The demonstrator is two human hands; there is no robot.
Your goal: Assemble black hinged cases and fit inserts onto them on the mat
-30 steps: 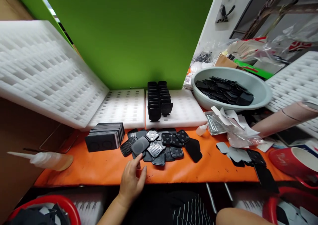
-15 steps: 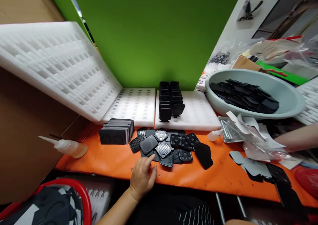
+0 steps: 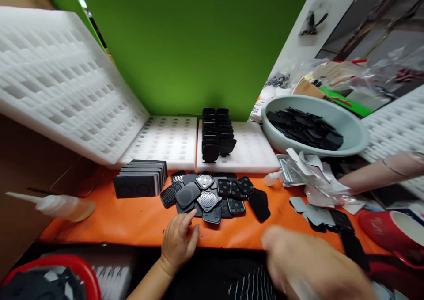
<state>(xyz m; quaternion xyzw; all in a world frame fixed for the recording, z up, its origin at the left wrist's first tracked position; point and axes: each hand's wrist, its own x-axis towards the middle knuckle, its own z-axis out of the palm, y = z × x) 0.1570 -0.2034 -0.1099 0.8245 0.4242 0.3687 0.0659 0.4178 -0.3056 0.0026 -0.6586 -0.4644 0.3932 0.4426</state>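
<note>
My left hand (image 3: pixel 179 238) is open at the table's front edge, thumb and fingers apart, holding nothing. Its fingertips are just short of a loose pile of black rounded-square pads (image 3: pixel 188 195). Some pads have dots or ridges, and one has a silvery round grid (image 3: pixel 208 201). My right hand (image 3: pixel 308 260) is smeared by motion at the lower right, over the front edge. Something pale shows under it, too blurred to name. Behind the pile, two rows of black pads (image 3: pixel 210 153) stand upright in a white slotted foam block (image 3: pixel 251 154).
Left stand a stack of dark cards (image 3: pixel 135 186) and a glue-like squeeze bottle (image 3: pixel 66 207). A small bottle (image 3: pixel 272 178), plastic wrapping (image 3: pixel 324 194), grey pads (image 3: pixel 316 215) and a red mug (image 3: pixel 377 229) lie right. Behind is a basin (image 3: pixel 354 136) of black pieces.
My right hand has come into view at the lower right. The view has shifted, bringing the red mug further in. My left hand keeps nearly the same pose beside the pile.
</note>
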